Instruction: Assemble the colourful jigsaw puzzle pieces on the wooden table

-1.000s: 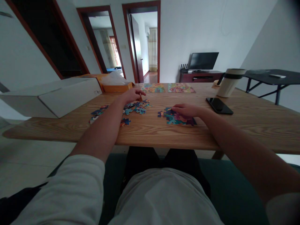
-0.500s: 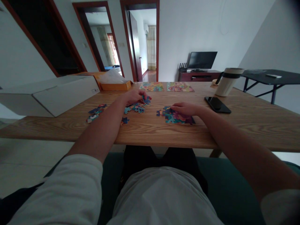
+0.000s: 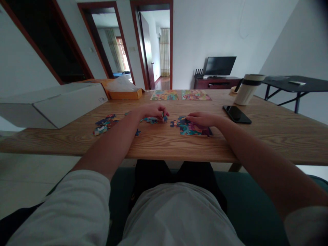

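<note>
My left hand [image 3: 155, 111] pinches a blue puzzle piece [image 3: 164, 118], tilted up off the table between thumb and fingers. Just right of it lies a partly joined puzzle [image 3: 188, 129] in teal, purple and dark blue. My right hand [image 3: 201, 119] lies flat over the far right part of that puzzle, fingers stretched out, covering some of it. Loose puzzle pieces [image 3: 151, 120] sit under and beside the left hand. Another group of loose pieces [image 3: 104, 127] is left of my left forearm, which hides part of them.
Two finished puzzle pictures, one left [image 3: 164, 95] and one right [image 3: 196, 95], lie at the table's far edge. A black phone [image 3: 237, 114] and a white tumbler [image 3: 248, 91] stand right. A long white box [image 3: 69, 106] and an orange box [image 3: 125, 94] occupy the left.
My left hand has moved right and toward me with the blue puzzle piece, closer to the joined puzzle. My right hand stays in place.
</note>
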Motion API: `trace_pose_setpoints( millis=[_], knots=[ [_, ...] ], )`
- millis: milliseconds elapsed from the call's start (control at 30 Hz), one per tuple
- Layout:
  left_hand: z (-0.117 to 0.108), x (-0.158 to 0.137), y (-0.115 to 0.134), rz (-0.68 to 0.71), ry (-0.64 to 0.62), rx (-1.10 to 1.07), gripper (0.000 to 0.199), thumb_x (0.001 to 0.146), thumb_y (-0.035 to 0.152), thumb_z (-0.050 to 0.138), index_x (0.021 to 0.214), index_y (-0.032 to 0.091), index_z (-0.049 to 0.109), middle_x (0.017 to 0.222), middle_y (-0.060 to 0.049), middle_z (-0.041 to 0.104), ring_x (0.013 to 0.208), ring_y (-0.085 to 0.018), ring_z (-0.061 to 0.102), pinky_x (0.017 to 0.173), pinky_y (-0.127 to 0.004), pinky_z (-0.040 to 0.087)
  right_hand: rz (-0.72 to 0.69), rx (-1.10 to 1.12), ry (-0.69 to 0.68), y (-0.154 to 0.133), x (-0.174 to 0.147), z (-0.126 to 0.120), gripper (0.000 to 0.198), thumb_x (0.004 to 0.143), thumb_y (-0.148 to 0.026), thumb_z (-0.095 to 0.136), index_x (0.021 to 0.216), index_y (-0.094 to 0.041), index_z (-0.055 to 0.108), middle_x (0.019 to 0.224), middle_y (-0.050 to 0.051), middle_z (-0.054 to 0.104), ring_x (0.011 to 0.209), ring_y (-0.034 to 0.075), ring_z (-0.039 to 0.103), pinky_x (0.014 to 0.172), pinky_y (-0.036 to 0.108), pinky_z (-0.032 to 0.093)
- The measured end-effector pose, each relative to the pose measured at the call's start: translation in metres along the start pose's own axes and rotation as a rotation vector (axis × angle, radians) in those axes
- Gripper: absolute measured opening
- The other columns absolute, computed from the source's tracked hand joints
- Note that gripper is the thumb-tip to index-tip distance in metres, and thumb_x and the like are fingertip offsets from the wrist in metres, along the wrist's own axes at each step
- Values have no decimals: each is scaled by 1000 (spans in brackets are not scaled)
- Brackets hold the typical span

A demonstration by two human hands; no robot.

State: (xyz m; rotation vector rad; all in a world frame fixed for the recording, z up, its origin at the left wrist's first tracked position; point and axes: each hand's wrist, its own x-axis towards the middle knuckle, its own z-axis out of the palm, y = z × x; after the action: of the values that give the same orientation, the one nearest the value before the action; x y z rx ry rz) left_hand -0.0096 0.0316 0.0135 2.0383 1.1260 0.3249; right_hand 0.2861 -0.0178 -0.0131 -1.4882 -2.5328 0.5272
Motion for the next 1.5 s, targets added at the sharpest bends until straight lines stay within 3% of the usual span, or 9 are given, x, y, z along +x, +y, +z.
trace_pose_setpoints(
  millis=[100,300,600,733,967,1200,1367,1500],
  knots=[
    [6,-2,13,55,-68,48,12,67,5,68,71,17,68,117,-4,75,107,-21,69,88,-30,54,18,-8,-15,0,1,0,54,99,-63,37,119,-27,72,113,7,77,100,28,70,94,37,52],
    [13,-6,29,36,-162,73,22,64,5,64,75,20,76,82,1,77,80,-15,69,77,-24,53,-25,-19,7,2,2,1,54,99,-63,36,121,-28,71,121,6,75,109,28,68,100,39,49],
    [13,-9,34,-31,-123,238,41,66,7,55,89,25,83,92,2,80,80,-15,69,72,-22,51,-1,-24,-11,-1,2,0,56,100,-63,37,122,-25,71,126,8,73,112,29,67,103,38,48],
    [12,-10,34,-39,-107,272,39,66,9,58,91,24,83,92,1,80,78,-15,68,69,-21,50,20,-20,-13,1,2,1,58,99,-66,37,123,-26,71,124,8,74,110,30,68,101,40,49],
    [12,-10,35,-7,-135,268,28,74,25,69,99,24,82,98,-2,79,89,-20,70,82,-29,51,6,5,-3,2,3,2,55,98,-65,38,123,-28,70,122,6,75,110,29,68,101,38,50],
    [10,-9,32,52,-77,184,58,72,24,76,129,23,68,98,-3,78,88,-20,71,76,-28,51,-18,-10,2,2,3,1,55,98,-66,40,124,-28,71,127,7,73,112,29,67,102,39,49],
    [9,-6,29,79,-62,213,35,70,29,79,103,18,74,89,-5,75,84,-21,69,76,-31,51,-38,-17,-5,2,1,0,55,99,-63,41,127,-26,69,127,8,72,111,29,67,101,39,49],
    [9,-5,29,101,-56,190,21,70,30,80,83,17,69,74,-3,72,72,-17,66,67,-28,48,2,-7,-19,-1,-1,0,54,99,-61,41,128,-23,68,119,9,75,105,28,70,96,36,51]
  ],
)
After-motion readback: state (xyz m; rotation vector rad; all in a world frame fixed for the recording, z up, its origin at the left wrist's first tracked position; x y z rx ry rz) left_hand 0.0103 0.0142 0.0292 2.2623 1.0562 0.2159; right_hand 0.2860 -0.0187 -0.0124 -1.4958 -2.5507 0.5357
